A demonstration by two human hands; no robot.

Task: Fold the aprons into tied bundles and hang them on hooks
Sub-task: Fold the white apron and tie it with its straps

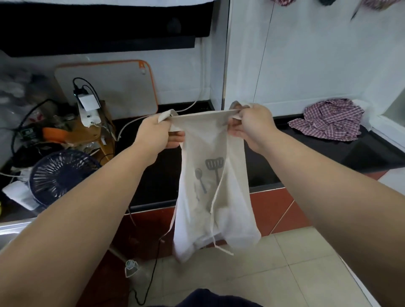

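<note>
A cream apron (210, 197) printed with a grey spoon and spatula hangs in the air in front of me, its thin ties dangling toward the floor. My left hand (160, 133) pinches its top left corner. My right hand (252, 125) pinches the top right corner, and the top edge is stretched taut between them. A red-and-white checked apron (331, 119) lies crumpled on the black counter (306, 157) at the right. More checked cloth (282, 2) hangs at the top edge of the wall, mostly cut off.
At the left the counter holds a dark blue fan (59, 175), cables, a white charger (88, 109) and a wooden box. An orange-edged board (114, 85) leans on the wall. Below are red and pale floor tiles (285, 263).
</note>
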